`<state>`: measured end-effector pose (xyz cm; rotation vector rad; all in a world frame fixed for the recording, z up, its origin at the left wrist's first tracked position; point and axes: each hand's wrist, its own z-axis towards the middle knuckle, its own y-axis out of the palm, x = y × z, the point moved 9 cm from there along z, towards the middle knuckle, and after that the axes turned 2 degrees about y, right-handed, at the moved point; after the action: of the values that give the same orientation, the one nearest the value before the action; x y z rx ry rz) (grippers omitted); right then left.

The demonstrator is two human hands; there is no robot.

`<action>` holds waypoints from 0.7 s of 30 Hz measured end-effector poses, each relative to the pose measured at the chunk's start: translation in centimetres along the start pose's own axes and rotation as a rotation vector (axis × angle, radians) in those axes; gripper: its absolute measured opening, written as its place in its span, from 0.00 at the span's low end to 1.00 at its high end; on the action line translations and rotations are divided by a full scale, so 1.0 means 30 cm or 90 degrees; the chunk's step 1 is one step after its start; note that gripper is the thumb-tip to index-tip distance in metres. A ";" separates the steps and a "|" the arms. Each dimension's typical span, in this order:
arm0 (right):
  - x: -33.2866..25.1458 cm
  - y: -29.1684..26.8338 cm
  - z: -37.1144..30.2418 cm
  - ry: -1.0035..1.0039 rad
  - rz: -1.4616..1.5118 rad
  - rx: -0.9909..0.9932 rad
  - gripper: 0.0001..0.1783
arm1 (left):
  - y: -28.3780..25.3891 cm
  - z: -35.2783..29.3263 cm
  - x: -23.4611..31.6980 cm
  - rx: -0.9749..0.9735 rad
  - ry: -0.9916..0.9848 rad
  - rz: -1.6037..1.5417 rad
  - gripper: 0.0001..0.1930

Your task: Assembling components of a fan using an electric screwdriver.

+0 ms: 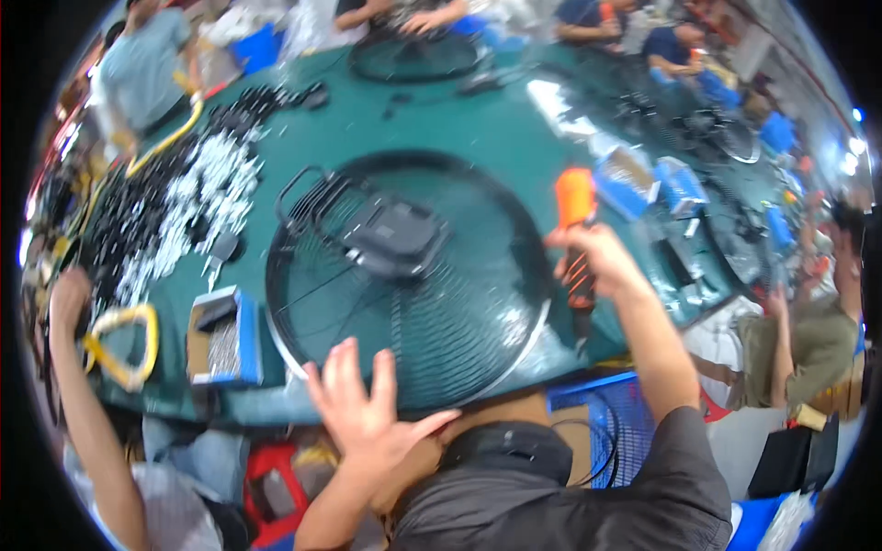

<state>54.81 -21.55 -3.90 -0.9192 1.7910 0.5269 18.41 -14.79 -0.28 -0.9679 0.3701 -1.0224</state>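
Note:
A round black wire fan guard (478, 303) lies on the green table in front of me, a black box-shaped housing (397, 237) at its middle and a black cable looped beside the housing. Over the guard's near rim, my left hand (358, 404) is spread with its fingers apart and nothing in it. Whether its fingertips touch the wires I cannot tell. To the right of the guard, my right hand (597, 255) grips an orange and black power screwdriver (576, 202), its bit pointing down toward the table.
A blue box of small screws (225, 340) stands left of the guard, with a yellow loop-shaped thing (129, 347) beside it. Heaps of black and white parts (207, 184) cover the table's left. Blue boxes (627, 182) stand at right. Co-workers sit around the table, one arm (83, 367) near at left.

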 end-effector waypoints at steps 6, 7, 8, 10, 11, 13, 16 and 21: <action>-0.123 -0.013 -0.139 -0.324 -0.040 0.078 0.16 | 0.017 -0.047 0.023 -0.024 -0.056 -0.063 0.46; -0.123 -0.025 -0.215 -0.432 0.003 0.085 0.16 | -0.023 -0.046 -0.036 0.011 -0.069 -0.099 0.42; -0.106 -0.034 -0.271 -0.476 0.010 0.080 0.17 | -0.069 -0.045 -0.120 0.039 -0.084 -0.130 0.39; -0.065 -0.053 -0.359 -0.553 0.016 0.110 0.21 | -0.171 -0.028 -0.310 0.115 -0.119 -0.108 0.30; -0.042 -0.057 -0.398 -0.577 0.045 0.112 0.23 | -0.225 -0.013 -0.417 0.161 -0.139 -0.056 0.25; -0.019 -0.034 -0.441 -0.619 0.013 0.096 0.23 | -0.240 0.013 -0.656 0.019 -0.280 0.054 0.17; -0.005 0.021 -0.488 -0.668 -0.041 0.063 0.23 | -0.167 0.055 -0.872 -0.289 -0.297 0.206 0.13; 0.005 0.044 -0.490 -0.654 -0.061 0.065 0.22 | -0.087 0.021 -0.961 -0.443 -0.382 0.163 0.09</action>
<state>45.15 -31.22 1.66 -0.4943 0.8269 0.6728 2.81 9.49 -2.42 -1.7397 0.3343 -0.3178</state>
